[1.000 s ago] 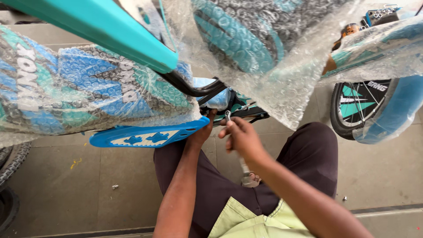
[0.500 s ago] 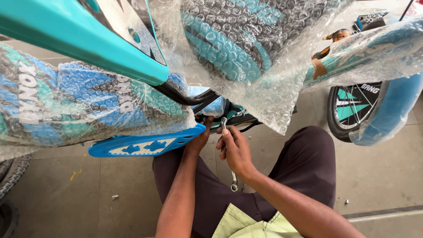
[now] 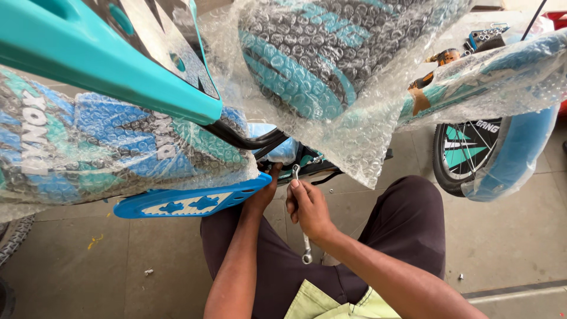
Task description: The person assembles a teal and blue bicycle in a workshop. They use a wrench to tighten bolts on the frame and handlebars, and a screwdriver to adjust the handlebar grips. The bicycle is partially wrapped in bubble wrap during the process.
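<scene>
Fingers (image 3: 301,192) of right hand (image 3: 310,210) curling tight around one slim metal spanner (image 3: 300,207), gripping mid-shaft. Spanner running nearly upright in view, long axis leaning slightly, ring end (image 3: 296,172) poking out above the fingers and pointing up toward the black frame tube (image 3: 248,140), other end (image 3: 306,255) hanging out below the wrist, pointing down at the lap. Left hand (image 3: 264,192) sitting just beside the right-hand fingers, reaching up under the blue chain guard (image 3: 189,202); its fingertips hidden behind the guard's edge, so cannot tell whether pinching anything or merely pressing.

Lying above and left of the fingers: one teal bicycle frame bar (image 3: 106,59), and beneath it a bubble-wrapped blue-patterned frame section (image 3: 106,153). Hanging directly above the fingers: one bubble-wrapped teal-and-black tyre (image 3: 307,65). Standing well right of the fingers: one spoked wheel (image 3: 466,153) with blue wrapping over its rim. Showing far up and right of the fingers: one socket set (image 3: 487,36), too small to count pieces. Lying on the grey tiled floor (image 3: 77,266) below and left of the fingers: one small bolt (image 3: 148,272); another small fastener (image 3: 460,276) resting below and right. Dark trousers (image 3: 407,224) spreading just below both hands.
</scene>
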